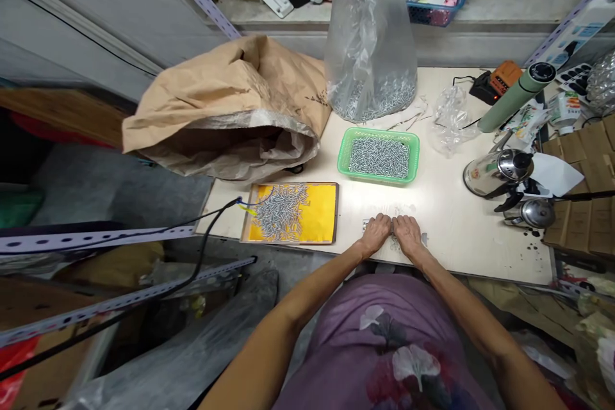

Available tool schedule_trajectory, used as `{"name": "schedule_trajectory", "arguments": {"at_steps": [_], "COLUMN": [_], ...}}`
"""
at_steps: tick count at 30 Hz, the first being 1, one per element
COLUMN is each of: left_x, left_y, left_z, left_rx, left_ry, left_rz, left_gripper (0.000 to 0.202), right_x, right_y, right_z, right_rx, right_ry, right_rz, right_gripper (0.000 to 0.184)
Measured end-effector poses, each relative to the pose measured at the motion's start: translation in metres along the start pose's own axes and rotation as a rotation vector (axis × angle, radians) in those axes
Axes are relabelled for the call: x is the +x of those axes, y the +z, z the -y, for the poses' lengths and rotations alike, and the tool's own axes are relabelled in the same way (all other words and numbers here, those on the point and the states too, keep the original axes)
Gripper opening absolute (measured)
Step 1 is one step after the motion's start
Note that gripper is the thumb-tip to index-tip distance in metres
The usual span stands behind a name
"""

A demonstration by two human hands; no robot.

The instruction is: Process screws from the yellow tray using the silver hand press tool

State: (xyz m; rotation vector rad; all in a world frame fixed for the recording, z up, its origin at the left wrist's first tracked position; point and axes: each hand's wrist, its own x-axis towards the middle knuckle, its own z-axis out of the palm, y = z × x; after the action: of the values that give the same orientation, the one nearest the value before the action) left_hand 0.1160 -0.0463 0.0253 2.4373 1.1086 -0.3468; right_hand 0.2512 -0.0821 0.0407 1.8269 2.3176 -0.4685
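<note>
My left hand and my right hand are side by side near the table's front edge. Their fingers curl down, closed, over something I cannot make out. A small metallic piece shows just left of my left hand; whether it joins what the fingers cover is hidden. Left of my hands lies a shallow tray with a yellow bottom, a heap of small silver metal pins or screws on its left part. Beyond my hands a green plastic basket holds many similar small metal parts.
A big brown paper sack lies open at the back left. Behind the basket stands a clear bag of metal parts. To the right are a green flask, a glass teapot and a small metal-lidded pot. A black cable hangs left.
</note>
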Motion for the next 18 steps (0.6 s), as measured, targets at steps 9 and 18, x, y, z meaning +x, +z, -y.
{"name": "schedule_trajectory", "arguments": {"at_steps": [9, 18], "left_x": [0.005, -0.034], "left_y": [0.004, 0.044], "left_z": [-0.007, -0.004], "left_rx": [-0.012, -0.043], "left_ry": [-0.038, 0.12], "left_rz": [-0.001, -0.265], "left_gripper": [0.021, 0.042], "right_x": [-0.003, -0.006], "right_y": [-0.014, -0.017], "right_z": [-0.005, -0.029], "right_rx": [0.025, 0.034], "right_ry": [-0.041, -0.053], "right_rz": [-0.005, -0.1], "right_gripper": [0.037, 0.042]}}
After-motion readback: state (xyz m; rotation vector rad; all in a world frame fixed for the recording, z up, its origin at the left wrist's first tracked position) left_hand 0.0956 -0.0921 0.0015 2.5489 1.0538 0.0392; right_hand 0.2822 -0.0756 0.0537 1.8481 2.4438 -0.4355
